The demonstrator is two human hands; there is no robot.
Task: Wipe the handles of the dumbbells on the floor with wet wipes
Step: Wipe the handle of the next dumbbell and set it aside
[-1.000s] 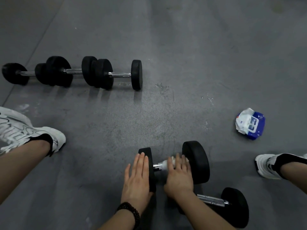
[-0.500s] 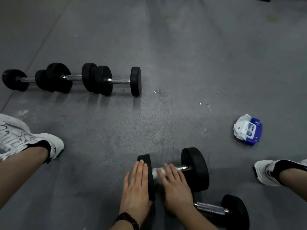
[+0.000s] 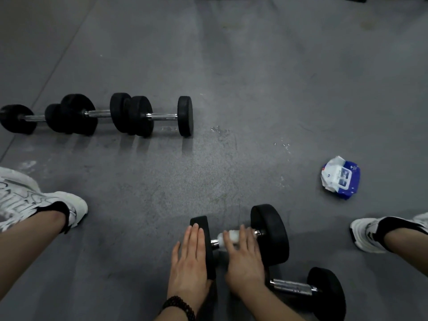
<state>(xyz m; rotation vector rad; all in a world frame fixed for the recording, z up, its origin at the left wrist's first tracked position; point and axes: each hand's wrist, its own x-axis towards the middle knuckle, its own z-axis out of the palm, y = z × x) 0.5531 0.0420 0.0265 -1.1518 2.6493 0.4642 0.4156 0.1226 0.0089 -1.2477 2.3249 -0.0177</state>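
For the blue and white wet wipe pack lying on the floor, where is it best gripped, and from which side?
Probably by the flat blue body of the wet wipe pack, pinched across its width from above. It lies flat on the grey floor with open space around it. The crumpled white end toward the dumbbells looks loose, so gripping there would likely let the pack dangle.

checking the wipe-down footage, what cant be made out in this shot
- Head view: the handle under the wet wipe is mostly hidden by the wipe and the right hand.
- The second near dumbbell is partly hidden behind the right forearm.
- The wipes pack print is too small to read.
- The left hand covers part of the near plate.
- The leftmost dumbbell touches the frame edge.
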